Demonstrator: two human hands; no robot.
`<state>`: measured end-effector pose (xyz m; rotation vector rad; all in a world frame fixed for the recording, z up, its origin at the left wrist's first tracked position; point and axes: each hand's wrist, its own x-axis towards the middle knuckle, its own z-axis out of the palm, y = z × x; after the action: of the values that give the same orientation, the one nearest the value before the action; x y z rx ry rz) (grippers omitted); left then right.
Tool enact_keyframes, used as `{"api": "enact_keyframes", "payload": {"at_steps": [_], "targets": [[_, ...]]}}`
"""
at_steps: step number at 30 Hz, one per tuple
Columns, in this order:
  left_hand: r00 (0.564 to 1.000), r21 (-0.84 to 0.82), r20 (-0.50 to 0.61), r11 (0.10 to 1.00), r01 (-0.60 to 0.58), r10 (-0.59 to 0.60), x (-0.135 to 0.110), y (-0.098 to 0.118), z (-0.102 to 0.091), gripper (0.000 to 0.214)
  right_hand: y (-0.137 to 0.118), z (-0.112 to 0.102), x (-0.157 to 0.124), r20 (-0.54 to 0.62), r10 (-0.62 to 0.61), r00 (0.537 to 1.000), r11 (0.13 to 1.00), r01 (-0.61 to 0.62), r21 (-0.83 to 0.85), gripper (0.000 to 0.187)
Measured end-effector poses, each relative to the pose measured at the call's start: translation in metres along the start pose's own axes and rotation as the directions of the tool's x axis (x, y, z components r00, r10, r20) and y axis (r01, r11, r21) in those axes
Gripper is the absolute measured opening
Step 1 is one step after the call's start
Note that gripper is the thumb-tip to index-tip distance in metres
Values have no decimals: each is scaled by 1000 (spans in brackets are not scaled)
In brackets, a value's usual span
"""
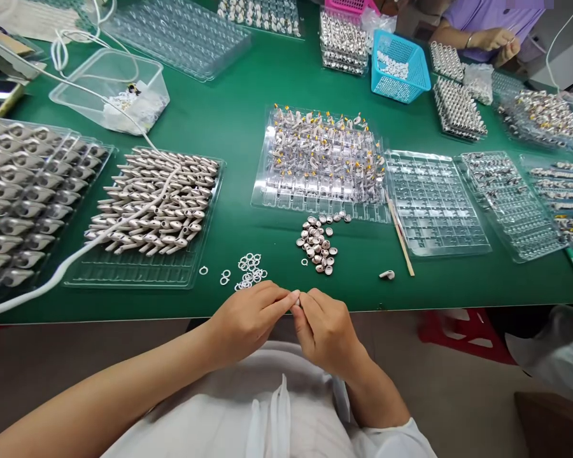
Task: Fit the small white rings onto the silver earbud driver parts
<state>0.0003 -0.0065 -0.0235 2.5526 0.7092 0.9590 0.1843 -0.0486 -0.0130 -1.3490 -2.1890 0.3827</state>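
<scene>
My left hand (248, 319) and my right hand (328, 327) meet at the table's front edge, fingertips pinched together. Between them shows a sliver of a small pale part (297, 302); fingers hide the rest, so its kind is unclear. Just beyond the left hand lie loose white rings (252, 277). A pile of small round metallic caps (317, 244) sits ahead of the right hand. Farther right, a single earbud-like piece (386, 275) rests on the green table (239, 222). A clear tray of stemmed parts with yellow bits (322, 149) lies behind the caps.
On the left, a tray of beige stemmed shells (157, 200) has a white cable (76, 256) across it. A wooden stick (401, 236) lies beside a clear tray (437, 203). Farther back are a blue basket (401, 67) and another person's hands (499, 44).
</scene>
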Motion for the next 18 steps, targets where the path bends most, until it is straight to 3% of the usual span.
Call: {"api": "enact_keyframes", "payload": {"at_steps": [6,13,18], "targets": [[999,68,-51,998,-4,7,1,3,2,29,-4,6,1,-14,23,1000,1000,-23,7,18],[993,80,-103,996,-47,56,1,3,4,37,-10,8,-2,-84,81,993,995,-75,66,17],[990,106,-99,990,-88,99,-2,3,5,35,-11,9,-3,-100,49,994,997,-41,72,16]]}}
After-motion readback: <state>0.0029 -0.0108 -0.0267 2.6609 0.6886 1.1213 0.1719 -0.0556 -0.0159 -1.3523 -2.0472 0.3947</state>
